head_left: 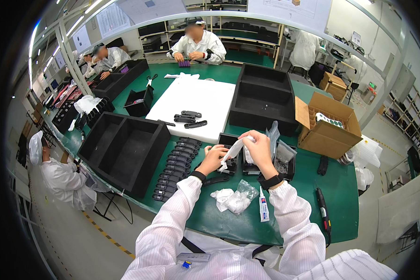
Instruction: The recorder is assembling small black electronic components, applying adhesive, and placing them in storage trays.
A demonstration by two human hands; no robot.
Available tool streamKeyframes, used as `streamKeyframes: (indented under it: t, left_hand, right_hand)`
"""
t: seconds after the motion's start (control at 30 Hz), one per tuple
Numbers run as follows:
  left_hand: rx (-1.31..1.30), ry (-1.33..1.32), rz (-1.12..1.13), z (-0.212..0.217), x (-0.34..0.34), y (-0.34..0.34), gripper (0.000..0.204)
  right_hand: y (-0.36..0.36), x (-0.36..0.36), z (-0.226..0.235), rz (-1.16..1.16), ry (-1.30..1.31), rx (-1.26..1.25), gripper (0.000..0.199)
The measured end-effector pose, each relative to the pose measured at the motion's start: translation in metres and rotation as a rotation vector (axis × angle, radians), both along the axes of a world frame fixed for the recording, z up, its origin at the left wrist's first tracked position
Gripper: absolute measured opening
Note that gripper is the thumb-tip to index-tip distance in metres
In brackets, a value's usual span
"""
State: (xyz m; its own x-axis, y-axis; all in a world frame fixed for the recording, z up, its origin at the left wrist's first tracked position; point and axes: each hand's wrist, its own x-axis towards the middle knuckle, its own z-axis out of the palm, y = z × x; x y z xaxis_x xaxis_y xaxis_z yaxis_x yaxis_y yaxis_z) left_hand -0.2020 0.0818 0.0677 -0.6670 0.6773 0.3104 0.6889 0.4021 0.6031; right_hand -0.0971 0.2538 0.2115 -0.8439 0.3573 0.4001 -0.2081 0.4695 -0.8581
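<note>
Between my two hands runs a limp white cloth strip (234, 150), slanting down toward the left. My right hand (259, 149) pinches its upper end. The fingers of my left hand (213, 157) are curled at its lower part and seem to grip it; what lies inside the palm is hidden. Under the hands stand small black bins (228, 140), partly covered by my fingers. A dark elongated part (215, 180) lies just below my left hand. To the left, several black handle-like parts (176, 164) are lined up in a column.
Nearer me lie a crumpled clear bag with white material (238, 198), a white tube (263, 208) and a black pen-shaped tool (323, 212). Black divided trays (126, 144) and a cardboard box (330, 128) flank a white foam board (191, 100) with several black parts. A co-worker (197, 46) sits opposite.
</note>
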Motion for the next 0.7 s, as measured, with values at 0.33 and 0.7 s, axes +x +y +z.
streamKeyframes:
  t: [0.33,0.7]
  left_hand:
    - [0.071,0.245,0.069,0.011,0.014,0.003,0.035]
    - [0.188,-0.009,-0.018,0.006,0.003,0.001,0.013]
  right_hand:
    - [-0.004,0.008,0.011,-0.056,0.041,0.015,0.018]
    - [-0.006,0.015,0.027,-0.015,0.084,-0.157,0.016]
